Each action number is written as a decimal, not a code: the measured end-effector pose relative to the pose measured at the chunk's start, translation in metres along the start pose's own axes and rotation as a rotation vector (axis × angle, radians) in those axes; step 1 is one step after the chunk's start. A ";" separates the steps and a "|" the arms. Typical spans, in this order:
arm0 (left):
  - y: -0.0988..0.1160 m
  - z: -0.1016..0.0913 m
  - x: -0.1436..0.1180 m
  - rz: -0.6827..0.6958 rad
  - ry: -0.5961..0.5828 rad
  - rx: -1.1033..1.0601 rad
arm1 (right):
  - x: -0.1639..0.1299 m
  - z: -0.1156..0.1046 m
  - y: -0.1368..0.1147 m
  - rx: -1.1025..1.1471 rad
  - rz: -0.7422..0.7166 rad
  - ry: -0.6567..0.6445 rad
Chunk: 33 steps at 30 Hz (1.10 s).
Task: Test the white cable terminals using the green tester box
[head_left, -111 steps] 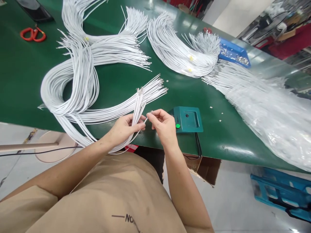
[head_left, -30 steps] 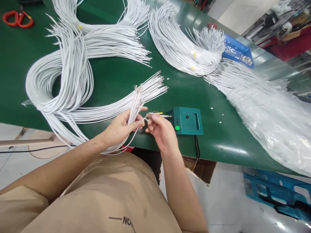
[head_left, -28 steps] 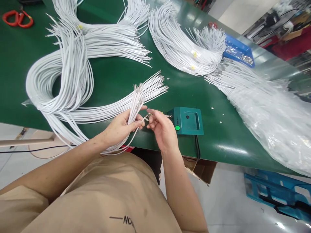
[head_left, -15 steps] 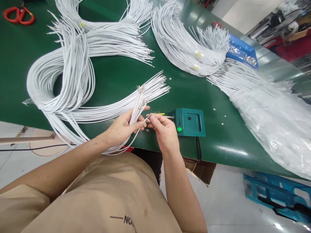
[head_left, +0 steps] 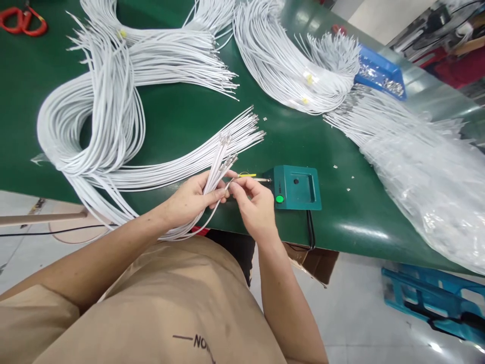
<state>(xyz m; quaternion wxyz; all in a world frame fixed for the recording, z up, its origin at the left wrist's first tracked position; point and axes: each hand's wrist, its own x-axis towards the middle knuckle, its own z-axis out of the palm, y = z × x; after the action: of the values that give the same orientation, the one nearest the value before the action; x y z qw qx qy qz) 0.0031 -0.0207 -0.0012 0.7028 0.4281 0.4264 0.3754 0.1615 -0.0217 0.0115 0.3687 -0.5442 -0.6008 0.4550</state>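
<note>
My left hand (head_left: 195, 198) is closed around a bundle of white wires (head_left: 217, 164), whose metal-tipped ends stick up past the thumb. Between the two hands runs a single white wire, its end pinched by the thumb and forefinger of my right hand (head_left: 254, 202); the very tip is hidden by the fingers. Just right of that hand a small green device (head_left: 299, 187) with a bright green button sits near the table edge. A thin metal rod and a yellow strip (head_left: 247, 175) show at its left side. Behind my left hand lies a fan of white wires (head_left: 182, 164).
Large coils of white wire (head_left: 60, 126) cover the left of the green table (head_left: 182, 119). More wire bundles (head_left: 273, 71) and a plastic-covered bundle (head_left: 428, 167) lie right. A blue tray (head_left: 379, 73) holds small metal parts. Red-handled scissors (head_left: 26, 21) lie far left.
My view has shifted slightly. My right hand still pinches the wire end, its fingers now a little differently bent, and the bundle in my left hand has tipped slightly right.
</note>
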 end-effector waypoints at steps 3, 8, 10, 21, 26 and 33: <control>0.001 -0.002 0.002 -0.116 -0.027 -0.186 | -0.002 0.004 0.010 -0.404 -0.276 0.089; 0.000 0.000 0.012 -0.224 -0.017 -0.277 | 0.006 -0.018 0.014 -0.986 -0.543 0.003; -0.002 0.002 0.016 -0.164 0.034 -0.175 | 0.013 -0.034 0.012 -1.061 -0.530 0.004; -0.007 0.010 0.027 -0.097 0.148 0.213 | 0.034 -0.064 0.011 -1.063 -0.405 -0.205; -0.010 0.009 0.029 -0.083 0.165 0.230 | 0.036 -0.063 0.015 -1.081 -0.452 -0.219; -0.011 0.010 0.033 -0.120 0.223 0.310 | 0.041 -0.060 0.023 -1.072 -0.484 -0.173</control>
<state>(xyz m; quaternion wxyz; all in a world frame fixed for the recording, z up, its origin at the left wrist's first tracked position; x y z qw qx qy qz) 0.0262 0.0023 -0.0181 0.5981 0.4605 0.5792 0.3078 0.2197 0.0276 0.0062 0.0855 -0.4631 -0.8815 0.0339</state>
